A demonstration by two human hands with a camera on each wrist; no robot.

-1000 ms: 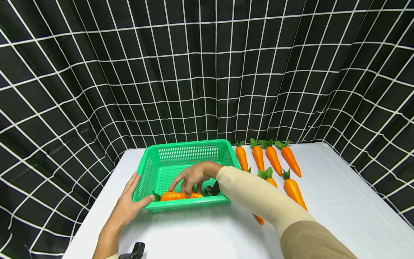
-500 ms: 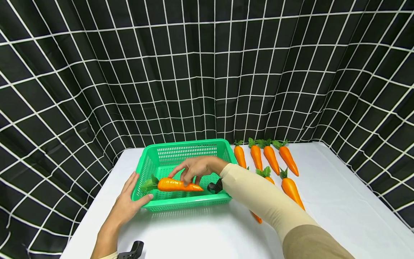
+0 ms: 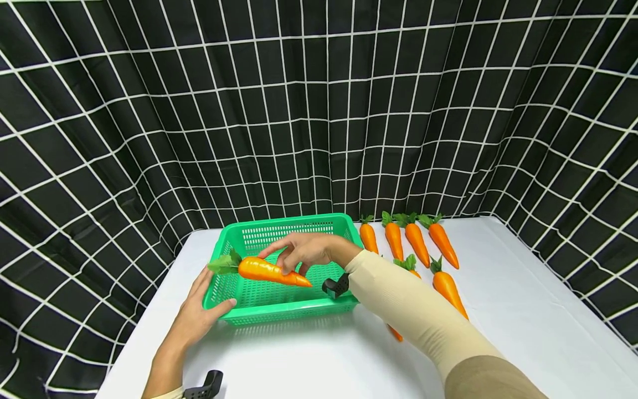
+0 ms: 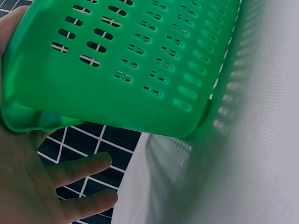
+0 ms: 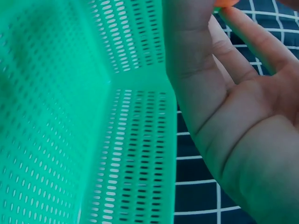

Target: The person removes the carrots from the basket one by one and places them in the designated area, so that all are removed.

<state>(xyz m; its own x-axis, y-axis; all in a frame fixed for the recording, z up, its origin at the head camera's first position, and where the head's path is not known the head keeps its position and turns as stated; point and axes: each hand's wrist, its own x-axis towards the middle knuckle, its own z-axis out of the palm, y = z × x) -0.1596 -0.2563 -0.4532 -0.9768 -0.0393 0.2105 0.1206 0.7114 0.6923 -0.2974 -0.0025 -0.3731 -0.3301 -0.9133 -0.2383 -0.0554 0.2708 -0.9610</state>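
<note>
Above the green basket (image 3: 294, 313), a carrot (image 3: 264, 270) with green leaves hangs tilted, tip to the right. My right hand (image 3: 311, 252) pinches it from above, thumb near the narrow end and fingers on the far side. In the right wrist view only a bit of the carrot (image 5: 226, 3) shows past the hand (image 5: 252, 107). My left hand (image 3: 194, 307) rests at the basket's near left corner, thumb over the rim and fingers along the outer left wall. Seen from the left wrist, two fingers of the hand (image 4: 32, 182) are straight, beside the basket wall (image 4: 117, 93).
Right of the basket, several carrots (image 3: 416, 244) lie in two rows on the white table (image 3: 528, 288), some partly hidden by my right sleeve (image 3: 413, 316). A black curtain (image 3: 319, 111) with a white grid stands behind and at both sides.
My right hand has lifted the carrot from the near side of the basket floor to above the rim, its leaves swinging up leftward. The left hand stays at the corner.
</note>
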